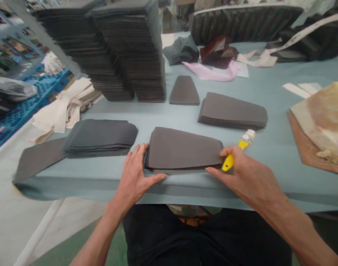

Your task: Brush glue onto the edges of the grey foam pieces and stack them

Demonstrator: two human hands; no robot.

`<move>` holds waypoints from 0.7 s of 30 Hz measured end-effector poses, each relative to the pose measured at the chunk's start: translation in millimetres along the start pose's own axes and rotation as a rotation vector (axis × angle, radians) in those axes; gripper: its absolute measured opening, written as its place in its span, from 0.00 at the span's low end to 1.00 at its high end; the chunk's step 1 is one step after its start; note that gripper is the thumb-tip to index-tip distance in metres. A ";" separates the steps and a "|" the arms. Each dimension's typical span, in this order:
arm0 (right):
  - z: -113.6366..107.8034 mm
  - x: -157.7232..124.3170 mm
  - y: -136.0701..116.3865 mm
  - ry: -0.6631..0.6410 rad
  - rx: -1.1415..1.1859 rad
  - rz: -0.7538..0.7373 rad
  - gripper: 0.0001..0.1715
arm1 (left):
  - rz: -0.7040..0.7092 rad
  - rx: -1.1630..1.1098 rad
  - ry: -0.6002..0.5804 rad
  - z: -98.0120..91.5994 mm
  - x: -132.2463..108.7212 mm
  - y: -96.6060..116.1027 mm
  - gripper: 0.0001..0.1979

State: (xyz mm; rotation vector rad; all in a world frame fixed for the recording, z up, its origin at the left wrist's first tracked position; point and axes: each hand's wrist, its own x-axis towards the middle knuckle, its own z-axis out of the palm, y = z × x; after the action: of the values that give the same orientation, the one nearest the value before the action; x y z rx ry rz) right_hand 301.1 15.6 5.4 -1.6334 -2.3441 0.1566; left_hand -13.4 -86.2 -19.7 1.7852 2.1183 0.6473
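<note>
A small stack of dark grey tapered panels (pixel 184 149) lies before me near the table's front edge. My left hand (pixel 135 166) rests against the stack's left end, fingers stretched out along it and thumb spread along the front edge. At the right end, my right hand (pixel 238 166) keeps a yellow-handled paintbrush (pixel 229 162) in its curled fingers, whitish bristles pointing away from me. Its thumb and index finger are at the panels' right corner. Behind lies another panel stack (pixel 232 111), with a smaller tapered piece (pixel 184 90) to its left.
A bluish-grey panel stack (pixel 99 136) overlaps a loose panel (pixel 38 159) at left. Tall panel piles (pixel 147 55) stand behind, near cream fabric strips (pixel 62 107). A stained, cloth-like cover (pixel 321 118) lies on a brown board (pixel 299 144) at right. Scraps (pixel 181 51) lie farther back.
</note>
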 end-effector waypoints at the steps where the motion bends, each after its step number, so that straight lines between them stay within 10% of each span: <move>1: 0.7 0.5 -0.1 -0.009 -0.010 0.008 0.29 | -0.008 -0.005 0.011 3.0 -1.3 1.5 0.54; 8: -5.3 5.8 -7.3 -0.101 -0.107 0.116 0.47 | -0.044 -0.035 0.048 15.8 -6.3 12.2 0.61; 21: -4.9 0.7 -19.3 -0.089 -0.216 0.060 0.46 | 0.001 -0.056 0.193 34.3 -10.6 17.2 0.62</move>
State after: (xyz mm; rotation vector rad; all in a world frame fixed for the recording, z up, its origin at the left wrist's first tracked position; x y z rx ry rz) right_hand 284.9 8.9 15.0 -1.8324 -2.4522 -0.0137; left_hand 20.3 -89.3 -40.9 1.7564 2.1974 0.9032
